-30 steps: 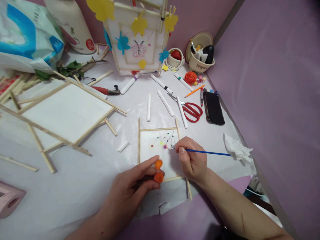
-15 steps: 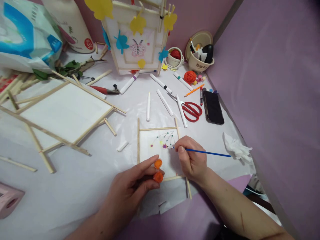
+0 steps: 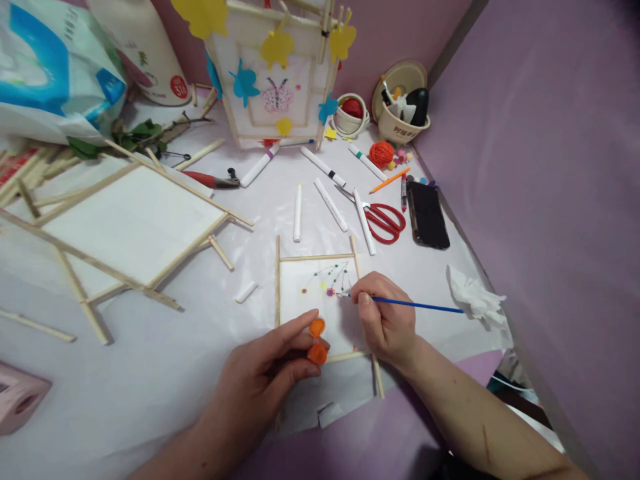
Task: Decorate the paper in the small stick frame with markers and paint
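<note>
Head view is showing me little change: right hand (image 3: 385,317) gripping blue brush (image 3: 420,306) by purple flower (image 3: 331,292), left hand (image 3: 267,367) pinching orange pot (image 3: 317,353), brushwork seemingly continuing.

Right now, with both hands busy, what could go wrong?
The left hand has an open orange pot in its grip near the white sheet; tipping it might stain the sheet. The right hand has a brush in its grip, tip close to the purple flower, so a slip could mar it.
</note>
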